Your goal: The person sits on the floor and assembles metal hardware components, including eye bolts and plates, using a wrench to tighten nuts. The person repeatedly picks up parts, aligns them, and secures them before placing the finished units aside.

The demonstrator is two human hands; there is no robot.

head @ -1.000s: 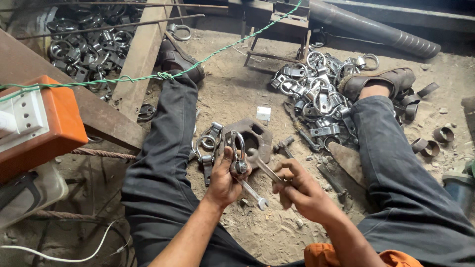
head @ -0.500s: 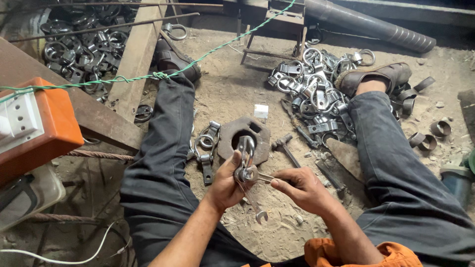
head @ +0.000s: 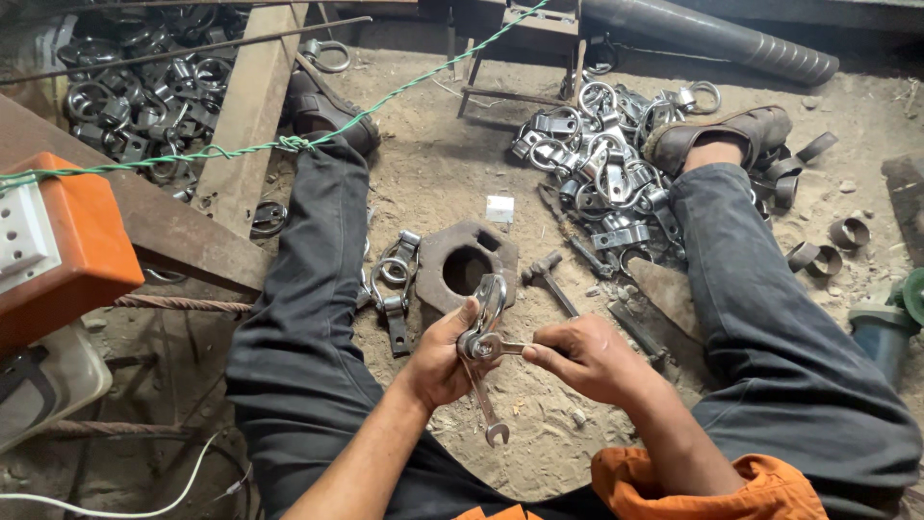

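Note:
I sit on sandy ground with my legs spread. My left hand point(head: 445, 358) grips a shiny metal ring clamp point(head: 488, 306), held upright, together with a wrench point(head: 484, 400) that hangs down from its base. My right hand point(head: 587, 356) holds a second wrench point(head: 502, 347) horizontally, its head set on the clamp's bolt. Both hands meet just in front of a rusty iron block with a round hole point(head: 466, 264).
A heap of shiny ring clamps point(head: 602, 164) lies by my right foot, another heap point(head: 135, 87) at far left. An assembled clamp point(head: 395, 279) and a hammer point(head: 551, 281) lie beside the block. A wooden plank point(head: 245, 116), green rope point(head: 385, 91) and an orange box point(head: 58, 250) stand left.
The clamp and both hands have shifted slightly. My right hand has turned its wrench from a slanted position to horizontal on the bolt.

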